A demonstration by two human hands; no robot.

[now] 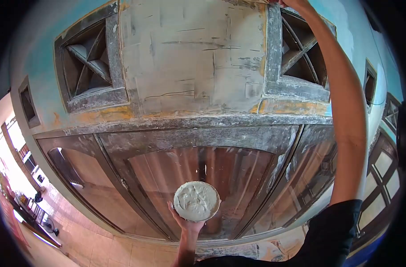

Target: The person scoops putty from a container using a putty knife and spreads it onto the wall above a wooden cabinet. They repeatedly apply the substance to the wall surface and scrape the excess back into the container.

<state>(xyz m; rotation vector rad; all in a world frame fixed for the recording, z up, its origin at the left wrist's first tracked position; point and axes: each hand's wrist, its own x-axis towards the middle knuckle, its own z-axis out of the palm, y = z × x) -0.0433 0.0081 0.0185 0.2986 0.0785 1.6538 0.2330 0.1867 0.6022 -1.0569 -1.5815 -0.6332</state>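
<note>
My left hand (190, 224) holds up a round bowl of pale grey-white paste (196, 201) from below, its fingers wrapped round the underside and rim. The paste surface is uneven. My right arm reaches up along the right side, and my right hand (288, 2) is at the top edge of the view, mostly cut off, by the upper wall. What its fingers hold cannot be made out. Before me the wall (194, 58) is patchy grey-white, with dark scratches and streaks.
Two square vents with crossed bars, at left (90, 60) and right (300, 49), flank the wall patch. Below runs a wooden door frame (203, 137) with glass panes. A fan (48, 225) stands on the tiled floor (94, 242) at the far left.
</note>
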